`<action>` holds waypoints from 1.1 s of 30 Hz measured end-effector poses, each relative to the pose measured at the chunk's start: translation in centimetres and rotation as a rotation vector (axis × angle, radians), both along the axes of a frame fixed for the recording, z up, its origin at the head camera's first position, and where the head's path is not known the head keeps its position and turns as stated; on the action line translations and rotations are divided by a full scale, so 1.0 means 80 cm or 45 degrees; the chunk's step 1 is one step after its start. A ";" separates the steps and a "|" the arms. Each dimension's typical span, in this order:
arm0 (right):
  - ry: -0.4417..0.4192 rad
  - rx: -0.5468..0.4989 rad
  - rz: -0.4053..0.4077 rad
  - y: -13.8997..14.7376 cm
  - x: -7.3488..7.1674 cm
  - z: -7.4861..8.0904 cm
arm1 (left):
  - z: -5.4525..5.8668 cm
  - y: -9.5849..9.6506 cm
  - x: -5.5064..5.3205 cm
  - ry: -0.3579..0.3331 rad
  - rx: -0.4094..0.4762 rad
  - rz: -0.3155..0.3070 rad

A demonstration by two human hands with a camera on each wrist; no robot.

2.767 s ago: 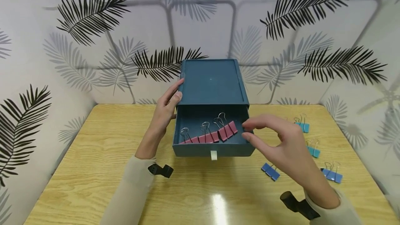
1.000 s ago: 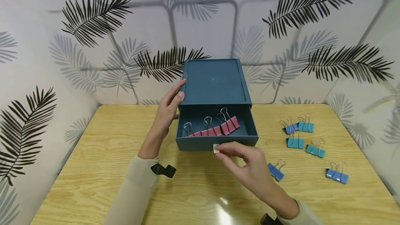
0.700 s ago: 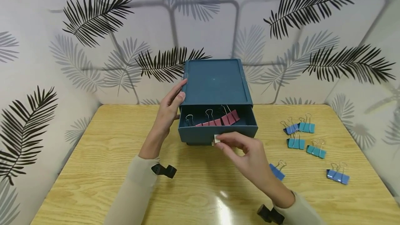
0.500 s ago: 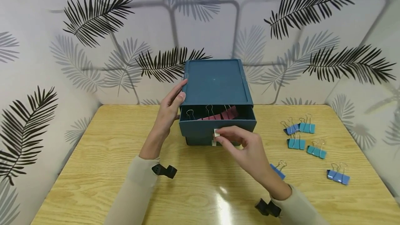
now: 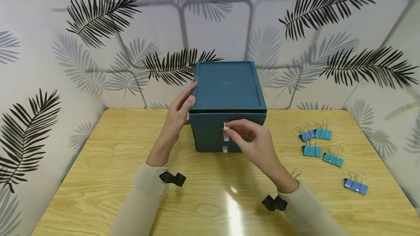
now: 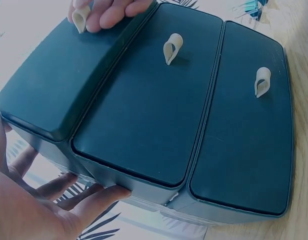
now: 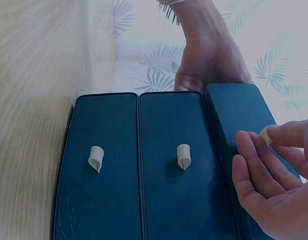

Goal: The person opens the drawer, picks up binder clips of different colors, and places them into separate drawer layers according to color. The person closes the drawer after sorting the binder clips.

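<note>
A dark blue desktop drawer unit with three stacked drawers stands on the table. Its top drawer sticks out slightly past the two below, leaving a narrow dark gap under the lid in the head view. My right hand pinches the cream pull tab of that drawer between thumb and index finger, the other fingers loosely bent beside the front. Against the unit's left side lies my left hand, fingers extended along the wall. The pink binder clips inside the drawer are hidden now.
To the right lie several binder clips: a blue one beside a teal one, more teal ones, and a blue clip nearer the front. Another clip's wire handle shows behind my right wrist. A leaf-patterned backdrop rises behind the table.
My right hand came from the drawer's right side to its pull tab, then pushed the top drawer back until nearly shut, covering the pink clips. My left hand kept its place.
</note>
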State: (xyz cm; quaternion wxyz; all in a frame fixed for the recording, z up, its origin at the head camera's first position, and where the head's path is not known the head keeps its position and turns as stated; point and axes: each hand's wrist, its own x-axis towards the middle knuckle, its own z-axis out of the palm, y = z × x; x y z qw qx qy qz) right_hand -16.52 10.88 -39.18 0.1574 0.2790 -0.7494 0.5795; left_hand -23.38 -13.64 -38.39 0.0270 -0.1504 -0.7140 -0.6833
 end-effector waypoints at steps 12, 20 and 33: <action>-0.030 -0.049 0.025 0.000 -0.019 0.000 | 0.001 0.001 0.001 -0.006 0.005 0.004; -0.044 -0.046 0.027 0.000 -0.018 -0.003 | 0.001 0.001 0.002 -0.014 0.001 0.012; -0.046 -0.045 0.026 0.015 0.004 -0.015 | 0.000 0.001 0.000 -0.011 -0.010 0.012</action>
